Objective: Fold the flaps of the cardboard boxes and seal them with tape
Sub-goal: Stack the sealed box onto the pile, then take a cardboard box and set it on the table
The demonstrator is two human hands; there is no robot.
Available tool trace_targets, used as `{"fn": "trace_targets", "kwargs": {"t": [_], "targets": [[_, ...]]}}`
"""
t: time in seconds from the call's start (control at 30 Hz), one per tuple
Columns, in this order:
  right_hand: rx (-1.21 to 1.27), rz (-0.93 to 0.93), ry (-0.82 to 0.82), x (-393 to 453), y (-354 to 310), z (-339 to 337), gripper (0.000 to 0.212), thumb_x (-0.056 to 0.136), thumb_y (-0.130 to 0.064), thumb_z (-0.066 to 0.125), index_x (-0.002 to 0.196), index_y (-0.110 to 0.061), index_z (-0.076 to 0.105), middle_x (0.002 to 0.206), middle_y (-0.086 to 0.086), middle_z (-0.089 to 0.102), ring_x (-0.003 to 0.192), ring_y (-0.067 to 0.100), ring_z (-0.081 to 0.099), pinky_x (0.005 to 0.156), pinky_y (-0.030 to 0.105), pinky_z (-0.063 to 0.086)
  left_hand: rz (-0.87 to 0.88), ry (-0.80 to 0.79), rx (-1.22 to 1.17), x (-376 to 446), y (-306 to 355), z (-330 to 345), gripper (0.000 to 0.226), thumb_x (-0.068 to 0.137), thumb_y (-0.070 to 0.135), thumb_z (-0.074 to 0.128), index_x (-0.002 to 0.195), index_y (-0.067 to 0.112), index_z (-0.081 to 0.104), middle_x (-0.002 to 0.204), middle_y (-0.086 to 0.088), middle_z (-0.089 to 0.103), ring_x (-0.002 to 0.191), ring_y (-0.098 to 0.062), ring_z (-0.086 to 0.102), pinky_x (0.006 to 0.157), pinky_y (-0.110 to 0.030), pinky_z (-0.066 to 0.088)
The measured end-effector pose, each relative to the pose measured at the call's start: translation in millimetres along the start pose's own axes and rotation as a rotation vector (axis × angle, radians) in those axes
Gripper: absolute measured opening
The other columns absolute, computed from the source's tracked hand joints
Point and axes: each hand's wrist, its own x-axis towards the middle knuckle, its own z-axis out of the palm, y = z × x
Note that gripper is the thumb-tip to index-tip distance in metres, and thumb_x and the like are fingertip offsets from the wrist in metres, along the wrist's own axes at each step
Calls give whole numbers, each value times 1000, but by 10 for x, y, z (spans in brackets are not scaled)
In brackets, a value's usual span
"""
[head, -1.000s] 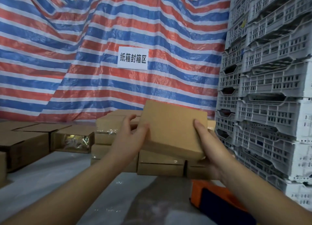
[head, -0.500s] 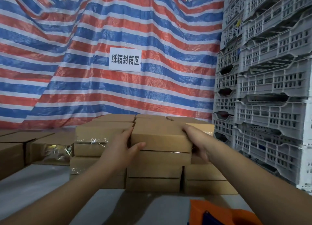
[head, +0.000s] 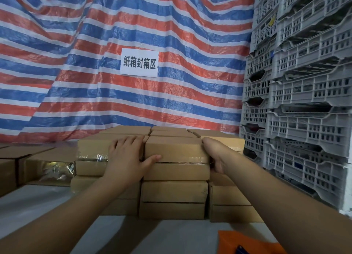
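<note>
A closed brown cardboard box (head: 175, 149) sits on top of the middle stack of cardboard boxes (head: 173, 198). My left hand (head: 127, 158) is at its left end, fingers laid flat over the top of the neighbouring box (head: 91, 149), thumb pressed on the top box's front face. My right hand (head: 213, 154) grips the box's right end, its fingers hidden beside the box. Clear tape shows on the left neighbour's front.
An orange tape dispenser (head: 247, 242) lies at the bottom right on the grey table (head: 38, 206). Open boxes with plastic-wrapped contents (head: 51, 168) stand at the left. White plastic crates (head: 304, 120) are stacked on the right. A striped tarp with a paper sign (head: 139, 63) hangs behind.
The box I held tilted in the air has been lowered flat onto the middle stack. Both hands followed it down and stay at its ends.
</note>
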Motion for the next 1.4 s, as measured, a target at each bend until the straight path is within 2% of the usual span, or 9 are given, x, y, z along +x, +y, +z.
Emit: {"fn": "trace_targets", "kwargs": {"t": [0.17,0.37,0.47,0.57,0.7,0.8,1.0,1.2,1.4], "targets": [[-33,-23,61,23,-2,40,32,102,-23,27,110,-33,56,76,3,68,52,17,66,34,23,46,13,46,59,29,-12,43,75,75,81,37,124,27,57,128,4,59,122,-21,47,109,-44,26],[-27,15,18,-62,0,59,36,102,-46,29,101,-29,61,56,2,71,43,18,67,35,27,48,-9,76,126,11,38,33,67,76,80,38,111,27,61,117,6,63,113,-19,52,102,-40,30],[0,60,3,-184,-29,82,48,99,-58,29,103,-25,63,59,5,72,44,19,68,37,26,49,-8,11,126,21,74,-34,65,79,78,39,118,28,56,124,6,59,119,-17,49,107,-40,28],[-73,48,80,-296,-92,119,53,101,-52,26,124,-15,56,90,9,68,74,23,65,59,28,50,-13,-58,89,-18,63,-162,72,85,73,41,138,25,42,143,3,46,134,-18,38,116,-42,21],[-249,-193,310,-498,-149,177,44,101,-38,35,124,-7,54,105,10,61,92,25,58,86,42,50,-66,-15,8,-209,-56,-494,63,94,58,44,145,22,37,151,-1,39,139,-22,33,118,-43,18],[-227,-473,404,-863,-141,285,21,99,-30,44,92,-18,59,96,8,66,85,22,61,75,41,54,-130,38,-189,-464,-173,-829,47,97,48,47,134,20,52,134,0,55,119,-16,51,106,-40,39],[-223,-635,243,-1621,412,726,34,94,-17,49,68,3,59,65,17,56,60,16,50,54,25,38,-173,-9,-429,-1273,-409,-1148,22,98,35,51,82,26,65,69,7,63,66,-3,58,57,-27,43],[-188,-567,37,-1908,953,1114,36,101,-17,51,67,-6,56,54,-4,45,51,3,43,48,21,36,-200,-163,-446,-1749,-414,-989,28,99,34,49,78,22,62,64,3,58,60,-9,55,57,-36,46],[-497,-649,-41,-1937,1255,1137,12,99,-25,56,95,-34,63,82,-12,61,82,0,59,63,20,49,-173,-212,-456,-1864,-425,-940,20,99,36,50,85,29,64,74,12,61,76,3,56,66,-27,51]]}}
